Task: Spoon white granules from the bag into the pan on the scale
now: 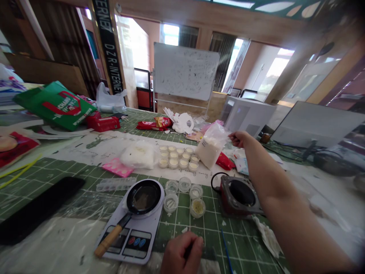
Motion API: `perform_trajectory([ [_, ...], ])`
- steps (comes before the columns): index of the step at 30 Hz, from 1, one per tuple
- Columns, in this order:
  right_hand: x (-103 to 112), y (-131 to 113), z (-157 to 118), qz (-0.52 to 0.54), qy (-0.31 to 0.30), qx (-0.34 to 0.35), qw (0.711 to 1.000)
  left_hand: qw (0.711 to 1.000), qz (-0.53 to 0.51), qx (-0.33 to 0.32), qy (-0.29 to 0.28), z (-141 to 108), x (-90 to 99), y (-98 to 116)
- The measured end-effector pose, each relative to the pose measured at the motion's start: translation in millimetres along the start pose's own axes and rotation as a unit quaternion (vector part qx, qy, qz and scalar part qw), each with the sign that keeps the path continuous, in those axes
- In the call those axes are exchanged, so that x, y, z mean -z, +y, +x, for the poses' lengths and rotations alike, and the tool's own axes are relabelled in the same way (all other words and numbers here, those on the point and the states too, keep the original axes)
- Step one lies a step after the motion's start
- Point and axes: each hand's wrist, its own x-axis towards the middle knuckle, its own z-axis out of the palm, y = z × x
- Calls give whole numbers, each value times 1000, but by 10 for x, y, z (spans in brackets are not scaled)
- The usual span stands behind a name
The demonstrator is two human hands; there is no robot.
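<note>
My right hand (238, 139) reaches far forward and pinches the upper edge of a clear plastic bag (210, 150) of white granules, which leans to one side. Close to the front edge of the view, my left hand (182, 251) rests curled in a loose fist, with nothing seen in it. Left of it is a white kitchen scale (137, 228) carrying a small black pan (144, 196) with a wooden handle. Several small clear cups (184, 184) stand between the scale and a small electric stove (239, 194). One cup (197, 207) holds something yellowish.
Several cream-filled cups (173, 156) stand in rows beside another bag of white material (138, 155). A black phone-like slab (40, 209) lies at left. Further back are a green bag (57, 104), red packets (154, 124) and a monitor (316, 123).
</note>
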Motion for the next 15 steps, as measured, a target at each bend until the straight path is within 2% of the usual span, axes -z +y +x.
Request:
perform_trajectory([
  [8,77,178,-64,108,60,5,992,1000,9,-16,-7,18,8,-3],
  [15,126,170,-80,163,93,24,982,1000,0,-26,-2,33,13,2],
])
